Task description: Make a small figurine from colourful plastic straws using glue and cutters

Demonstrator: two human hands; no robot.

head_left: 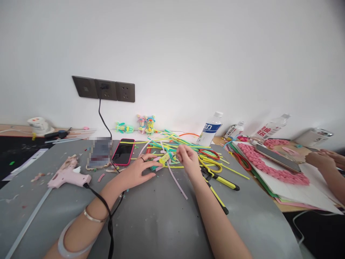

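My left hand (140,169) rests on the grey table mat (151,219), its fingers spread round a small yellow-and-teal craft piece (163,159) that it steadies at the fingertips. My right hand (187,157) is closed in a pinch just right of that piece, gripping a thin strip from the pile of coloured strips (178,145). A long pale pink strip (176,180) trails toward me from between the hands. A pink glue gun (68,175) lies to the left, its black cord crossing my left forearm.
A pink-cased phone (123,151) and a blurred phone (99,153) lie behind my left hand. Yellow-handled pliers (219,178) lie at the right. Water bottles (211,128), small finished figures (145,124) and wall sockets (104,89) are at the back. Another person's hands (327,160) work at a pink-dotted board (272,167).
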